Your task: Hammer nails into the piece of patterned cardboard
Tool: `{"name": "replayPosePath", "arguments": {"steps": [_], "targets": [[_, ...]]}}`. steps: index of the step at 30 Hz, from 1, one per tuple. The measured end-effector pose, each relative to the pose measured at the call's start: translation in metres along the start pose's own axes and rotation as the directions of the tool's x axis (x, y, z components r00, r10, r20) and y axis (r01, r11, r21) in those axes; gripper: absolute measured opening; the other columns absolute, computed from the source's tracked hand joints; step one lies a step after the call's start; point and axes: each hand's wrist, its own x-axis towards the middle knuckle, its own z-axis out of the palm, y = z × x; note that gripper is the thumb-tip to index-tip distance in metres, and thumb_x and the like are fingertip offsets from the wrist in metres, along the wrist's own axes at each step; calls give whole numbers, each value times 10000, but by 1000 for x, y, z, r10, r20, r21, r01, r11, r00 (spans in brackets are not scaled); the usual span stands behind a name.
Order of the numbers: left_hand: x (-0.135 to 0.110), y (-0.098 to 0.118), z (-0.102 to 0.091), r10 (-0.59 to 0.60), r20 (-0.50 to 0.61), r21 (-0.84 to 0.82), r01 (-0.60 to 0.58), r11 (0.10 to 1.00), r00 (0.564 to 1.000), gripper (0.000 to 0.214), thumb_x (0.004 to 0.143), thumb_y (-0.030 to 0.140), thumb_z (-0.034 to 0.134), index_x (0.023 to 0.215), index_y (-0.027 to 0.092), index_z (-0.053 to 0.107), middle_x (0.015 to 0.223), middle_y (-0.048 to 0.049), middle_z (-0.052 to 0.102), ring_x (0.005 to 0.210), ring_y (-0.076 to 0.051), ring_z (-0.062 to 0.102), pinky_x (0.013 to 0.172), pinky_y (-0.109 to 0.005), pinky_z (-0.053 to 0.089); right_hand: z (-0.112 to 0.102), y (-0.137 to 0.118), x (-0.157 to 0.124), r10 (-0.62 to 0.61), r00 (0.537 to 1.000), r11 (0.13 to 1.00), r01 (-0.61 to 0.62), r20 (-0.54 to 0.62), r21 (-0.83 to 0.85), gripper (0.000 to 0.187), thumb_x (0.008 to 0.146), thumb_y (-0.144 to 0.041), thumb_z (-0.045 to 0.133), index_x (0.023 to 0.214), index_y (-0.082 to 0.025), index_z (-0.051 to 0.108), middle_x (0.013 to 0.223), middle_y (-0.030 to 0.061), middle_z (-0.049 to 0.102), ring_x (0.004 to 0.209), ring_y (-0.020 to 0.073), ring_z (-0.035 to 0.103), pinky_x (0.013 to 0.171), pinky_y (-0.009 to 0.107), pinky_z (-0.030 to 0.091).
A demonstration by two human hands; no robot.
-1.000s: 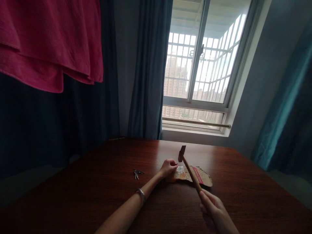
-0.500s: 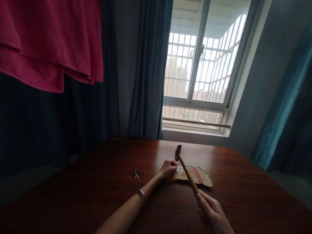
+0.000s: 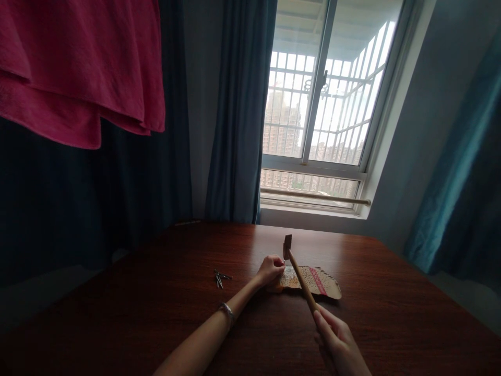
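Note:
My right hand (image 3: 334,329) is closed round the lower end of the wooden handle of a hammer (image 3: 303,282). The hammer's dark head is raised just beyond the fingertips of my left hand (image 3: 272,268). Those fingers are pinched on what looks like a nail, mostly hidden by them, at the left end of a piece of cardboard (image 3: 331,287). Dark specks and a red band mark the cardboard, and its far right edge is ragged. Several loose nails (image 3: 219,280) lie in a small heap left of my left hand.
The dark reddish wooden table (image 3: 136,313) reaches to the wall below a barred window (image 3: 313,130). Blue curtains (image 3: 238,115) hang behind it and at the right. A pink cloth (image 3: 86,68) hangs at the upper left.
The hammer head has dipped slightly and shifted a little to the right, and my right hand has moved slightly with it. My left hand, the cardboard and the loose nails stay put.

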Motion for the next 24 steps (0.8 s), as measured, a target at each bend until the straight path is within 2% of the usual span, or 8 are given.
{"name": "replayPosePath", "arguments": {"steps": [9,14,18,21,24], "targets": [[-1,-1,0,44,-10,5,-44,999,999,136,655,239,573,669,123,641,700,-23,619,656,-128,556,615,-217,407,1,2,1,-6,1000,1000,5,21,20,523,598,-533,681,953,-154,627,541,-69,338,442,34,296,388,139,259],[-2,3,-2,23,-2,44,-23,999,1000,135,657,236,571,674,125,647,708,-19,618,668,-129,550,619,-217,403,-2,0,2,44,997,999,-42,67,-30,584,628,-567,639,1031,-149,581,525,-86,272,420,38,268,351,139,186],[-2,4,-2,29,5,20,-29,999,1000,139,666,235,565,680,121,644,714,-23,617,676,-131,554,626,-216,405,-2,1,1,44,996,999,-42,83,-14,559,663,-561,613,1056,-165,567,514,-92,256,398,34,230,343,142,155],[-2,2,-1,20,13,21,-20,1000,1000,135,665,239,565,664,125,639,697,-21,616,658,-131,553,615,-219,406,-1,6,1,8,998,1000,-9,62,0,520,635,-543,648,982,-157,611,512,-82,304,415,38,263,364,147,203],[-1,1,-1,23,11,8,-23,1000,1000,129,655,236,571,660,126,638,710,-22,623,666,-133,561,619,-220,410,-2,10,2,-20,999,1000,21,41,-13,504,627,-528,661,969,-159,632,561,-55,414,459,47,338,419,155,285]]}}
